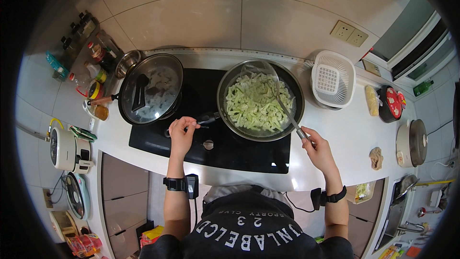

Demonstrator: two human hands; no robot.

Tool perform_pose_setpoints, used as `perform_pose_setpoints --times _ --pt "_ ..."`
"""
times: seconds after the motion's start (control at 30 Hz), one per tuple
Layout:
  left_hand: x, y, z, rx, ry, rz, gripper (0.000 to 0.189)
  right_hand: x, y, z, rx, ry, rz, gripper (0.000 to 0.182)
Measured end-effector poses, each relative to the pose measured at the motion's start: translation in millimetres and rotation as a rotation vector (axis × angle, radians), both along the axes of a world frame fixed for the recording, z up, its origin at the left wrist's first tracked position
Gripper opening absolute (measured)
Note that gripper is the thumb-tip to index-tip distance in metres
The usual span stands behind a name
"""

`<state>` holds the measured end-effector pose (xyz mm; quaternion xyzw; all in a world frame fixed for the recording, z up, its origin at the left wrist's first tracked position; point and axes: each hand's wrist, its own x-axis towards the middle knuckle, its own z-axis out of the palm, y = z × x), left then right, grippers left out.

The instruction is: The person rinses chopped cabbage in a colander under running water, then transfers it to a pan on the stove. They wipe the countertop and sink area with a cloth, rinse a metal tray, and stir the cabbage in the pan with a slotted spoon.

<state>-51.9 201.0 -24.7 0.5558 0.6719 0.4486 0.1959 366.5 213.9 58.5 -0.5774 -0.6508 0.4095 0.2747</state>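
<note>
A dark frying pan (301, 115) on the right of the black cooktop (248, 156) holds pale green cauliflower pieces (239, 102) in liquid. My right hand (320, 149) grips the metal handle of a wire skimmer (285, 109), whose mesh head lies over the far part of the pan, among the pieces. My left hand (182, 135) is beside the end of the pan's black handle (208, 118), fingers curled with thumb and fingertips close together; whether it touches the handle cannot be told. Left of it stands a second pan with a glass lid (161, 93), steamed or foamy beneath.
A white basket (350, 93) stands right of the frying pan. Bottles (99, 55) and a steel bowl (128, 61) are at the back left. A crumpled cloth (376, 158), a red-topped pot (390, 104) and an electric cooker (411, 144) stand on the right.
</note>
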Motion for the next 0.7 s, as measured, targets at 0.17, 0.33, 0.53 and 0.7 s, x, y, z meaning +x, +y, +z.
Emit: perform_pose_setpoints --times 0.17,0.33,0.53,0.7 --pt "1 -1 2 -0.008 0.022 0.006 0.008 -20 -6 9 -0.087 0.101 -0.016 0.033" --pt "3 -2 9 -0.008 0.106 -0.001 0.008 -22 -9 4 -0.166 -0.062 0.056 0.032" --pt "3 -3 10 0.001 0.117 -0.003 0.008 -11 -17 3 -0.085 0.035 -0.003 0.033" --pt "1 -3 6 -0.035 0.093 -0.005 0.009 3 -14 0 -0.184 -0.019 0.033 0.033"
